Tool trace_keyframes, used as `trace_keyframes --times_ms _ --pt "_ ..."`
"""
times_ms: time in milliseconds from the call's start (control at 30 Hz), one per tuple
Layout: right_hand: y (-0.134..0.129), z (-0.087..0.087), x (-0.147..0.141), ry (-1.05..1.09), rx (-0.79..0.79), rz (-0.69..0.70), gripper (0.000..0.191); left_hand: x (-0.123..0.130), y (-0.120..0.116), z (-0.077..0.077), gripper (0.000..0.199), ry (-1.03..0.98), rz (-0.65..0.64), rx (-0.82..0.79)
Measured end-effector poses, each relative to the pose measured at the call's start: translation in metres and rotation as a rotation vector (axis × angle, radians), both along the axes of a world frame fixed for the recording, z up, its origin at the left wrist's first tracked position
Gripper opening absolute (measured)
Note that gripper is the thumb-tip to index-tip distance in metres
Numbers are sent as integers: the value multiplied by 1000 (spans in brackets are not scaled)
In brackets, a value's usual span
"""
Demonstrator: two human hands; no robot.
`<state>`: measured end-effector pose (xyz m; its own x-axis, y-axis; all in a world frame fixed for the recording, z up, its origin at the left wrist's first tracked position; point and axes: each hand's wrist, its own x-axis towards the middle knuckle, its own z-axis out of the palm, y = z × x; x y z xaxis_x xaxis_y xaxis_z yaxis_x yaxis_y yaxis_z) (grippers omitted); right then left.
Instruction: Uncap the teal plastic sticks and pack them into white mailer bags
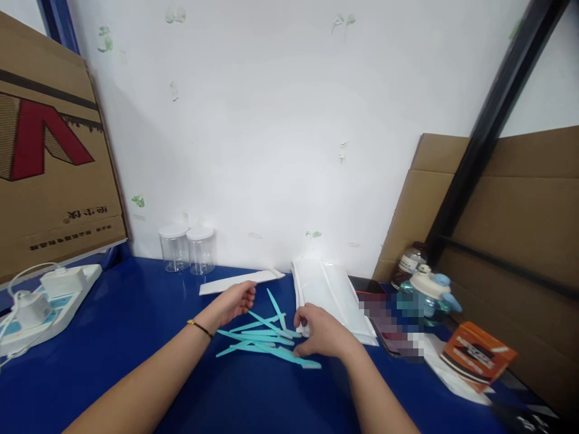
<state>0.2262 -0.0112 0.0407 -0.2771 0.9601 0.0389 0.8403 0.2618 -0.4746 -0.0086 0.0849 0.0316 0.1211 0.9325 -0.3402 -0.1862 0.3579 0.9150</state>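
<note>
A loose, crisscrossed pile of several turquoise eyebrow razors (262, 337) lies on the blue tabletop. My left hand (235, 301) is just above the pile's left side, its fingers curled in and nothing sticking out of them. On the right side, my right hand (323, 330) reaches over the handle and blade ends, thumb and fingers apart around them. Its thumb is close to the lowest razors; whether it touches one I cannot tell. Behind my left hand lies a long, flat white strip (235, 282). A stack of white plastic packets (328, 289) is beside my right hand.
Two clear lidded jars (201, 252) stand by the wall. At left are a power strip (54, 307) with plugs and a large cardboard box (49, 150). On the right are a phone-like dark slab (389, 337), a teal bottle (427, 295), a brown-capped jar (409, 265) and an orange box (477, 355).
</note>
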Motion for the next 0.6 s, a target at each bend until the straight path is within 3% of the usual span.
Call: trace_keyframes --times_ms 33,100,167,200,267,367,600 --pt "-1 1 1 -37 -20 40 49 5 -6 2 17 84 -111 119" --pt "-4 2 0 -120 -63 80 44 16 -14 3 20 447 -406 613" --pt "-6 2 -2 -178 -135 99 30 25 -14 1 26 798 -585 994" --pt "-6 2 -3 -191 -169 110 23 27 -13 -1 27 934 -625 1084" --pt "-5 0 -4 -196 -192 126 14 29 -12 -6 22 1131 -667 1118" --pt "-3 -3 -5 -184 -139 140 17 27 -16 -12 20 1225 -692 1084" --pt "-3 -6 -6 -47 -130 209 19 14 -41 -4 40 983 -795 982"
